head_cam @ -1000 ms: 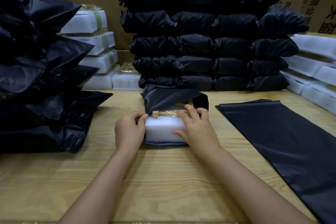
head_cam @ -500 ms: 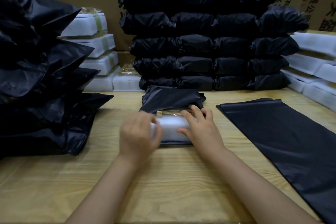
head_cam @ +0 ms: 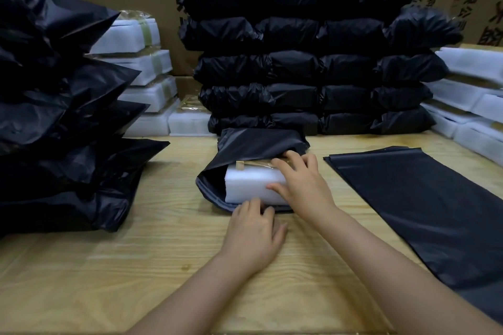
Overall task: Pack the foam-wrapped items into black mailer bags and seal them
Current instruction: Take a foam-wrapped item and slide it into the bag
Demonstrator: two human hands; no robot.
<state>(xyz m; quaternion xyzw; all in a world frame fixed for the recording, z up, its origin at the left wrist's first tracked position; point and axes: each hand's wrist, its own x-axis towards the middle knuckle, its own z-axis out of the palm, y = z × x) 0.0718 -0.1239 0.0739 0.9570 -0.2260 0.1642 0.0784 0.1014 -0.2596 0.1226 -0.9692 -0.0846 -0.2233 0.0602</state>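
Head view: at the left edge a pile of filled black bags [head_cam: 62, 117] slumps onto the counter [head_cam: 122, 266], with white foam blocks [head_cam: 141, 62] stacked behind it. A strip of bare wood lies between that pile and the open mailer bag [head_cam: 261, 144] at centre. The foam-wrapped item [head_cam: 250, 185] sits partly inside the bag's mouth, its near face and left corner exposed. The left hand [head_cam: 253, 234] has its fingertips at the bag's near lip; I cannot tell whether they pinch it or only press. The right hand [head_cam: 302, 185] grips the item's right end, thumb on the near face and fingers over the top. A wall of packed bags [head_cam: 313, 62] closes off the far side. Just right, a narrow gap separates the flat mailer bags [head_cam: 435, 212].
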